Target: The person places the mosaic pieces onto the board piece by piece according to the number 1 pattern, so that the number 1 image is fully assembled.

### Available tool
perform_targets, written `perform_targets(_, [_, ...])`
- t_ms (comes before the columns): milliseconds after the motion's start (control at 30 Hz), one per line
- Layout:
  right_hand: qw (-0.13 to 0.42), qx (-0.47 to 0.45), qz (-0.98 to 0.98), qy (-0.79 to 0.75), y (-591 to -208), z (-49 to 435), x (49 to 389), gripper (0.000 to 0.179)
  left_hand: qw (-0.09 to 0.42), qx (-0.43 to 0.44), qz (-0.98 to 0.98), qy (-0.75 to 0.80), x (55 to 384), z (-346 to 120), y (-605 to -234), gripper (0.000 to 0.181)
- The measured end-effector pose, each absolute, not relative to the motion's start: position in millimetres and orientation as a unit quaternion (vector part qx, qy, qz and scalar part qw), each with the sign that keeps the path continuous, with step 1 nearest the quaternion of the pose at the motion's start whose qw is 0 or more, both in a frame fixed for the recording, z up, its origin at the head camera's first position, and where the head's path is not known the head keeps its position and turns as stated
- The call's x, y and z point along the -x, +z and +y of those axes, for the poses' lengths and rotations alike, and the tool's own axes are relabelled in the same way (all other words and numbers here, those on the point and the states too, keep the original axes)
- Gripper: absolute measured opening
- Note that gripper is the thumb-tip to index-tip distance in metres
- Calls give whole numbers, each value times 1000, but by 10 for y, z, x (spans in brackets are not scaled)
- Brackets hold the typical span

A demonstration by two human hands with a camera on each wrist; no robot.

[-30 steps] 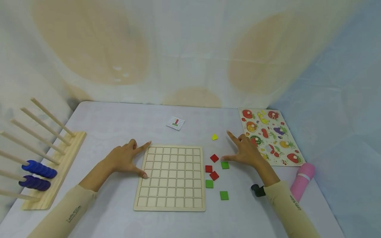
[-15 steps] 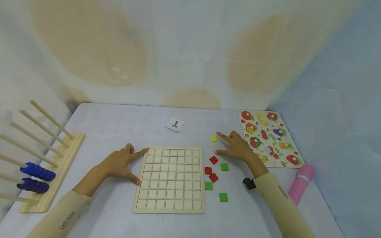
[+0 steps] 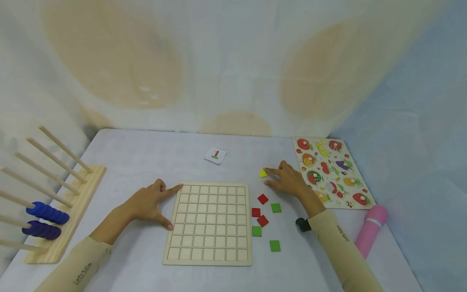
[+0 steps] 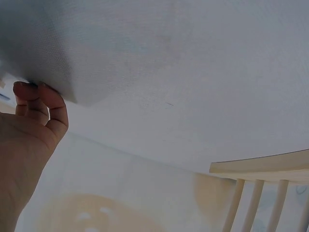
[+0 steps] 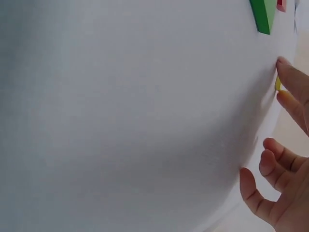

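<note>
A pale wooden grid board (image 3: 206,225) lies flat on the table. My left hand (image 3: 146,201) rests against its left side, index finger at the top corner and thumb lower on the edge, spread apart. Right of the board, my right hand (image 3: 289,179) reaches to a small yellow piece (image 3: 262,174). The index fingertip is at the piece; the thumb sits apart below it. In the right wrist view the yellow piece (image 5: 277,83) shows between the two fingertips. Red tiles (image 3: 262,198) and green tiles (image 3: 276,208) lie loose beside the board.
Behind the board lies a small pattern card (image 3: 215,155). A wooden peg stand (image 3: 82,194) with blue and purple beads (image 3: 47,213) is at the left. At the right are a fruit puzzle board (image 3: 330,170) and a pink cylindrical object (image 3: 370,231).
My right hand has moved left and slightly away from me, from beside a green tile to the yellow piece. The left thumb has slid down off the grid to the board's edge.
</note>
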State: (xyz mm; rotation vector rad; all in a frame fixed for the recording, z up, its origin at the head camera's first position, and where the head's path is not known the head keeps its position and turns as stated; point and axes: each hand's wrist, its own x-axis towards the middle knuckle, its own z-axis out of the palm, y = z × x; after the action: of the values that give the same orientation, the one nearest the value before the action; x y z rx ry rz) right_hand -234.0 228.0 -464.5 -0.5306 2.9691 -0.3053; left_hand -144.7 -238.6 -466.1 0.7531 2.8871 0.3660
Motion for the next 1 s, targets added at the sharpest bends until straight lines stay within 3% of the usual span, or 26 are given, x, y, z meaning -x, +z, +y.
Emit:
perform_targets(500, [-59, 212, 970, -104, -4666, 2194, 2198, 31, 63, -254, 957, 124, 1449, -2392, -4688, 126])
perform_targets(1000, [-73, 203, 956, -200, -4623, 2106, 2039, 25, 60, -251, 957, 131, 1451, -2399, -4711, 126])
